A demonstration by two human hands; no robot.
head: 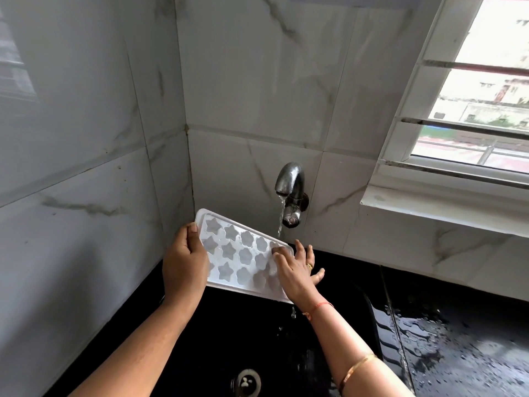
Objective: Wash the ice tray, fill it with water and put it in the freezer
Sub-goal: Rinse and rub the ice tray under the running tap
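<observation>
A white ice tray with star and flower moulds is held tilted over the black sink. My left hand grips its left edge, thumb on top. My right hand lies on the tray's right part with straight fingers, a fingertip pressing into a mould near the far right corner. A thin stream of water runs from the steel tap down to that corner. Drops fall from the tray's lower right corner.
Marble-look tiled walls meet in a corner behind the sink. The sink drain shows at the bottom. A wet black counter lies to the right, under a white window sill.
</observation>
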